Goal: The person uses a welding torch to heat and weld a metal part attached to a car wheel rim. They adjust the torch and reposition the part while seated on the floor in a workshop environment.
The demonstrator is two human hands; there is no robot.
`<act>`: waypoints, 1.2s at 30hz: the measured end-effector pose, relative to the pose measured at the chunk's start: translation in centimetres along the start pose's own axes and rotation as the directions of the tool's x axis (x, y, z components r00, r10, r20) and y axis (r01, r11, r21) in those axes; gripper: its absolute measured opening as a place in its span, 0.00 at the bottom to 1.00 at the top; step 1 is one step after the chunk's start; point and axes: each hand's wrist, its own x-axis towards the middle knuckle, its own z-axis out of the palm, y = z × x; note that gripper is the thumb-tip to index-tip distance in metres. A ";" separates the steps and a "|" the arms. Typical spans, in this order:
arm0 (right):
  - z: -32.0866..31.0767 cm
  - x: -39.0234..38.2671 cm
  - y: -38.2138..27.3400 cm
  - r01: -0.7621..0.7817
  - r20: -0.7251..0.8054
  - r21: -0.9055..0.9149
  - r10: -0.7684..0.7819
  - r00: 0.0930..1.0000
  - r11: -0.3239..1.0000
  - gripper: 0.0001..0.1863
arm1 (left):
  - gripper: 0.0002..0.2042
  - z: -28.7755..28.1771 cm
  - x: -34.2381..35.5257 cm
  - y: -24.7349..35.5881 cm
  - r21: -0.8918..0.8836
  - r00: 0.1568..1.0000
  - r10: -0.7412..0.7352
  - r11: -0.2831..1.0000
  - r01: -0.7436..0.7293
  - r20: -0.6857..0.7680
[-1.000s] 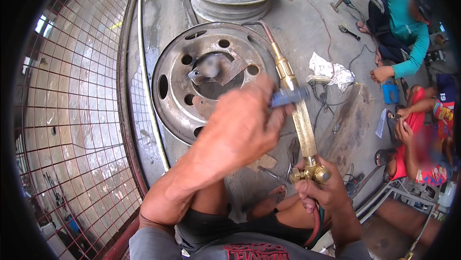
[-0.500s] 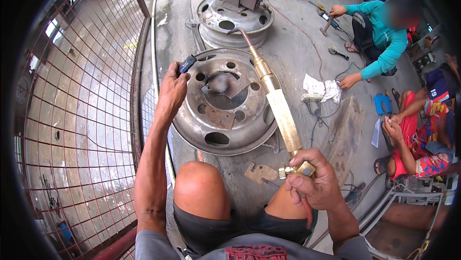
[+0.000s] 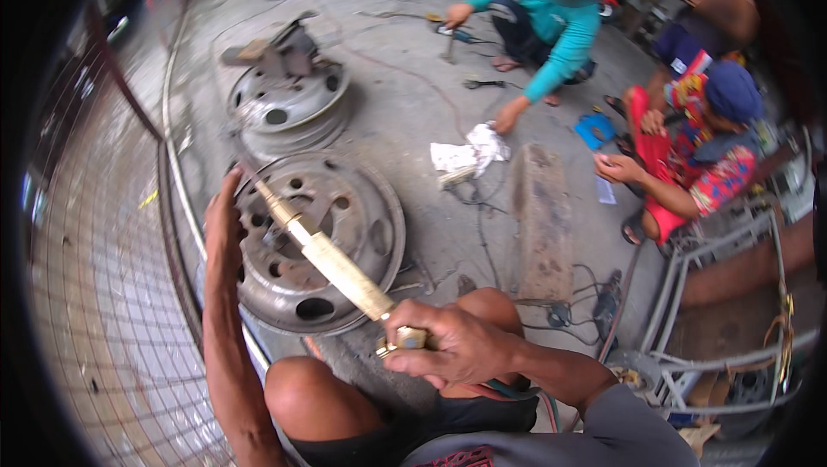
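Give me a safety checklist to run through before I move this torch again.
1. Right hand closed on the torch near its valves: ok.
2. Left hand well clear of the torch's front end: not ok, it appears right beside it.
3. Left hand's fingers free of other objects: cannot tell, hidden by angle and blur.
4. Flame out: cannot tell, the tip is too blurred.
5. White cloth apart from the near wheel: ok.
6. Person in teal apart from the torch: ok.
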 end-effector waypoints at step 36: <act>-5.2 0.5 -0.6 -0.127 -0.047 0.329 0.150 0.988 0.936 0.07 | 0.31 7.6 -17.3 4.6 0.335 0.741 0.312 0.742 -0.581 0.595</act>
